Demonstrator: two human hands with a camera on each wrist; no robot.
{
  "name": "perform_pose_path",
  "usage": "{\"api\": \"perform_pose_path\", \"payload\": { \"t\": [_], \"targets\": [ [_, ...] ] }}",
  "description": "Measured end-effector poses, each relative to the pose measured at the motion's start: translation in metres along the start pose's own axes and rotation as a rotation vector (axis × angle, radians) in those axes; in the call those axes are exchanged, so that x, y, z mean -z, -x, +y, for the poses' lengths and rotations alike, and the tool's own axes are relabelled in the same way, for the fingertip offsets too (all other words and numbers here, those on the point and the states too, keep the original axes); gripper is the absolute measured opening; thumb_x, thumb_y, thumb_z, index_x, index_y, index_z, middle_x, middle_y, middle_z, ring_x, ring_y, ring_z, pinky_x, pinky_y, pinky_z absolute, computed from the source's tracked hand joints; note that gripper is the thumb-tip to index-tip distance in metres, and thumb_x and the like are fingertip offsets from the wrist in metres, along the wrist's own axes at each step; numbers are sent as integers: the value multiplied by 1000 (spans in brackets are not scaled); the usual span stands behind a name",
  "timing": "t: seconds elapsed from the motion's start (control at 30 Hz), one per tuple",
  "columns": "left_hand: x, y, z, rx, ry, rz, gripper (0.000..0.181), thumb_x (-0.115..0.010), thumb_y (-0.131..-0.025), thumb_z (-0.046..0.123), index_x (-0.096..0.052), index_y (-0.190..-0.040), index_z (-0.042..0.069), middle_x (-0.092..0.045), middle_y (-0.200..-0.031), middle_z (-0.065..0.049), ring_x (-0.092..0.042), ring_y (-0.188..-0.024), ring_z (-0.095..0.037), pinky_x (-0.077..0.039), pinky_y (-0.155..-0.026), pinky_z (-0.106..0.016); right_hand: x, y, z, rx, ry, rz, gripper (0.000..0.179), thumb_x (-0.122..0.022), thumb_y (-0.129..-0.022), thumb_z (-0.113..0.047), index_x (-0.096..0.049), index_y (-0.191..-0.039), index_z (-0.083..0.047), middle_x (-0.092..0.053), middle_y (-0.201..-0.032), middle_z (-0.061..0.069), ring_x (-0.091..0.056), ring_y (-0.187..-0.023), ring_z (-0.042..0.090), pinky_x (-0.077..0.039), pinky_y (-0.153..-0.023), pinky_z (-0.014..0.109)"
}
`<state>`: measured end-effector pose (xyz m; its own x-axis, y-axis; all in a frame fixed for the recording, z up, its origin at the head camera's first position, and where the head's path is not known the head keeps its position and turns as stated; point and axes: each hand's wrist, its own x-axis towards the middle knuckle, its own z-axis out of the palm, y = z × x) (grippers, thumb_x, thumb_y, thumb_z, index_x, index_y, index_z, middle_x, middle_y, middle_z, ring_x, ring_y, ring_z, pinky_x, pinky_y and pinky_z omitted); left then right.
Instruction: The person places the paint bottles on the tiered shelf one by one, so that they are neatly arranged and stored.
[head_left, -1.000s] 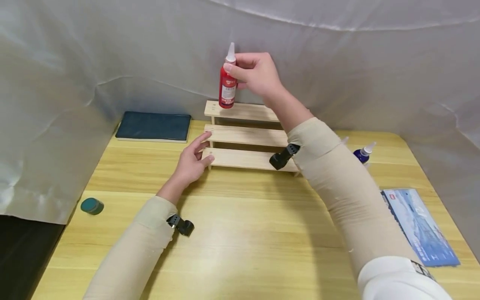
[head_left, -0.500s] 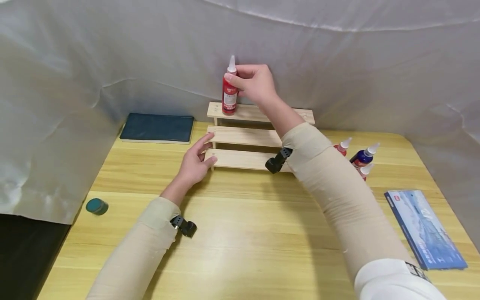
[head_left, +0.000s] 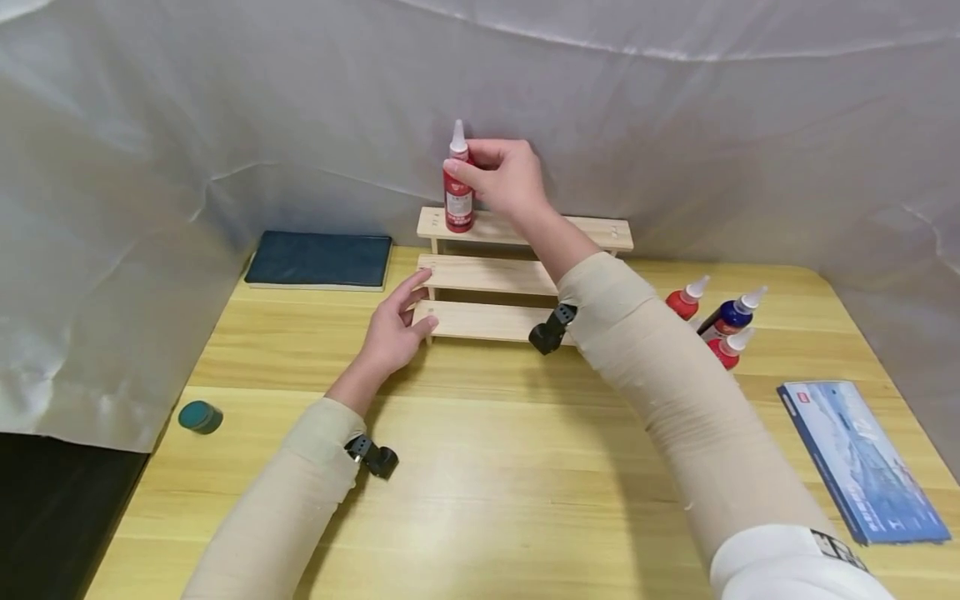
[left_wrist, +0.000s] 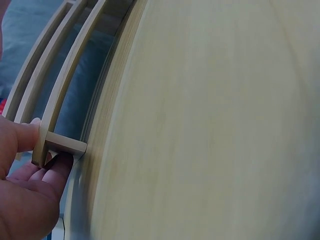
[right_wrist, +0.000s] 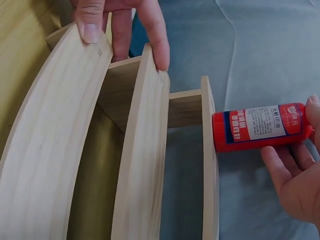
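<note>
A three-step wooden shelf (head_left: 487, 273) stands against the grey cloth at the back of the table. My left hand (head_left: 392, 335) grips its left end, thumb on the lowest plank and fingers at the middle step and side support. My right hand (head_left: 513, 182) pinches a red squeeze bottle (head_left: 459, 208) with a white pointed nozzle, near its neck. The bottle is upright at the left end of the top plank. In the right wrist view its base (right_wrist: 219, 132) meets that plank. My right forearm hides part of the lower planks in the head view.
Two red bottles (head_left: 681, 303) and a dark blue bottle (head_left: 726, 320) stand right of the shelf, partly behind my right sleeve. A blue flat box (head_left: 862, 458) lies at the right. A dark notebook (head_left: 318, 257) lies back left, and a small green-lidded jar (head_left: 199, 417) stands left.
My right hand has lowered the red bottle from above the top plank onto its left end. My left hand has kept its hold on the shelf.
</note>
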<state>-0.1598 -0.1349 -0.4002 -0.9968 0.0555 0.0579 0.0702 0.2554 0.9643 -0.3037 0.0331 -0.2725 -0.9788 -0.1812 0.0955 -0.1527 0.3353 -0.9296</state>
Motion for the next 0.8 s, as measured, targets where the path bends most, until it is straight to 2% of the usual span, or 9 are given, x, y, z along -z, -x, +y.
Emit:
{"api": "perform_pose_path", "payload": {
  "t": [0.1,0.33,0.6,0.67,0.8],
  "targets": [
    [0,4,7,1,-15,-3,65,-61,-94,-11,-41,-153,8,-41,-153,-14,-41,-138,-31,-35,-109,-47,-1,1,1,7,20,10,38,-83,-83,-31,-77,-118,-18,-72,-109,-4,-65,-100,10,-52,-86,27],
    [1,6,7,-3,-20,-3,65,-61,-94,-11,-41,-153,8,-41,-154,-14,-41,-138,-31,-36,-109,-47,-2,6,3,75,38,42,43,-81,-85,-31,-73,-125,-16,-72,-112,-3,-64,-100,9,-50,-88,24],
    [3,5,8,-8,-21,-9,66,-61,-94,-12,-40,-153,7,-41,-153,-15,-40,-138,-32,-37,-109,-47,7,23,-13,77,-22,98,43,-81,-86,-29,-72,-127,-18,-71,-115,-3,-64,-103,10,-50,-90,23],
    [4,2,4,-7,-17,-7,66,-61,-93,-12,-41,-153,8,-41,-153,-14,-40,-138,-31,-37,-109,-47,9,29,-16,71,-45,103,42,-80,-87,-29,-72,-126,-18,-71,-116,-3,-63,-105,9,-49,-91,22],
    [4,-7,-18,4,0,-7,68,-62,-94,-10,-41,-154,14,-40,-155,-8,-40,-139,-26,-36,-109,-45,14,43,-18,66,-94,114,39,-78,-90,-28,-72,-126,-16,-70,-118,-4,-61,-109,7,-48,-92,22]
  ]
}}
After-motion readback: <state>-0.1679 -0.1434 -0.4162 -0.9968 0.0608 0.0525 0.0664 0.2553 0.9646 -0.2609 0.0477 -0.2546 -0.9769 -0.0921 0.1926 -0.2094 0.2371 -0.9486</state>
